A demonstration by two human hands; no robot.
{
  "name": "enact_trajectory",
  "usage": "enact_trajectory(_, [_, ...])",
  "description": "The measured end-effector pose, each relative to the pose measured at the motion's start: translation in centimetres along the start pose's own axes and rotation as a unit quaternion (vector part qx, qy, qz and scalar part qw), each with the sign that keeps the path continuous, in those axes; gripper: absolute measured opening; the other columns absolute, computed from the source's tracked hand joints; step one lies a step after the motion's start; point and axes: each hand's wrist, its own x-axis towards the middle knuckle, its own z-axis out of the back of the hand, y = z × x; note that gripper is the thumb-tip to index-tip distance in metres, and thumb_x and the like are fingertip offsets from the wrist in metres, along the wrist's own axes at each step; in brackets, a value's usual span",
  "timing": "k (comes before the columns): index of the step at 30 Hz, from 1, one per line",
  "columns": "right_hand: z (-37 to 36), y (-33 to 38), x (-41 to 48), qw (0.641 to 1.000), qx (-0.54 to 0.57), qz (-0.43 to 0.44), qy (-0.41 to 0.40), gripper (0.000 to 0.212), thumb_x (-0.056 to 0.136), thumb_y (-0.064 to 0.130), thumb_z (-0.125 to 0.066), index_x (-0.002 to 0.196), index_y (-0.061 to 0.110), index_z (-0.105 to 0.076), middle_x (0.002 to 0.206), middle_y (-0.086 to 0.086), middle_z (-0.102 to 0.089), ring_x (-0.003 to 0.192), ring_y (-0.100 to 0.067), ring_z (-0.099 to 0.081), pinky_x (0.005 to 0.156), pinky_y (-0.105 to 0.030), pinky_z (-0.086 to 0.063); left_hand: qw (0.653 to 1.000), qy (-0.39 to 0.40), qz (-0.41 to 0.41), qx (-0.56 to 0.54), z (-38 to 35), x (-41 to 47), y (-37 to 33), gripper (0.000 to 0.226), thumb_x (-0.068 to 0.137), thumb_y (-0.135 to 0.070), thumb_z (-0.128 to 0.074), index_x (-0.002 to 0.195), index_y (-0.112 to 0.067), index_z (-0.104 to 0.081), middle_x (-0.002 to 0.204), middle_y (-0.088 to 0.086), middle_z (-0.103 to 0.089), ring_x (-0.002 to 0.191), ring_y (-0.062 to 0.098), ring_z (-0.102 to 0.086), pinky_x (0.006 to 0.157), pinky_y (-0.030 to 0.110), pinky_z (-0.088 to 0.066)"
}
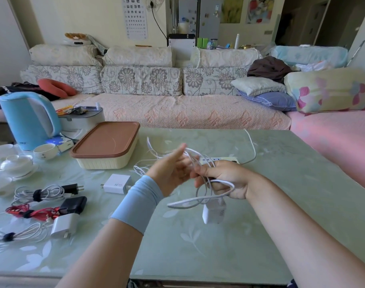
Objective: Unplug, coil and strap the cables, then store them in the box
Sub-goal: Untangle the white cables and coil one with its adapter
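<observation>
Head view shows the right hand (225, 179) gripping white cable (183, 204) loops above the table (281, 194), charger brick (213, 213) dangling, left hand (173, 171) straight-fingered against the slack; best keep loops even and snug before strapping

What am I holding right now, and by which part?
The right hand grips the white cable by its gathered loops, its white charger dangling below. The left hand touches the loops; whether it pinches them is unclear.
</observation>
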Motion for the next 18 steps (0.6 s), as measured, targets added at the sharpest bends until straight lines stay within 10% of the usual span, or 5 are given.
enact_trajectory(7, [-0.1, -0.2, 0.3, 0.997, -0.065, -0.001, -0.042, 0.023, 0.085, 0.013, -0.074, 0.107, 0.009, -0.072, 0.071, 0.0, -0.062, 0.051, -0.01, -0.017, 0.039, -0.018, -0.012, 0.993, -0.074, -0.077, 0.046, -1.4, -0.1, 0.7, 0.018, 0.102, -0.014, -0.045, 0.09, -0.009, -0.058, 0.077, 0.003, -0.06, 0.058, 0.016, -0.062, 0.055, 0.027, -0.055])
enact_trajectory(12, [1.1, -0.4, 0.0, 0.996, -0.071, -0.037, -0.043, 0.044, 0.085, -0.018, -0.053, 0.116, 0.01, -0.067, 0.111, -0.004, -0.074, 0.044, -0.004, -0.026, 0.034, -0.014, -0.013, 0.969, -0.191, -0.088, -0.131, 0.8, 0.1, -0.8, 0.028, 0.105, -0.012, -0.03, 0.08, -0.014, -0.042, 0.059, 0.0, -0.037, 0.036, 0.012, -0.044, 0.048, 0.03, -0.057])
enact_trajectory(18, [2.1, -0.2, -0.5, 0.946, -0.301, -0.082, -0.087, 0.024, 0.071, 0.024, -0.084, 0.094, 0.028, -0.079, 0.082, 0.002, -0.062, 0.055, -0.015, -0.02, 0.047, -0.021, -0.014, 0.972, -0.155, -0.053, -0.167, 3.2, 0.1, -2.1, 0.034, 0.103, -0.019, -0.029, 0.073, -0.023, -0.043, 0.047, -0.008, -0.021, 0.032, 0.007, -0.016, 0.036, 0.011, -0.01])
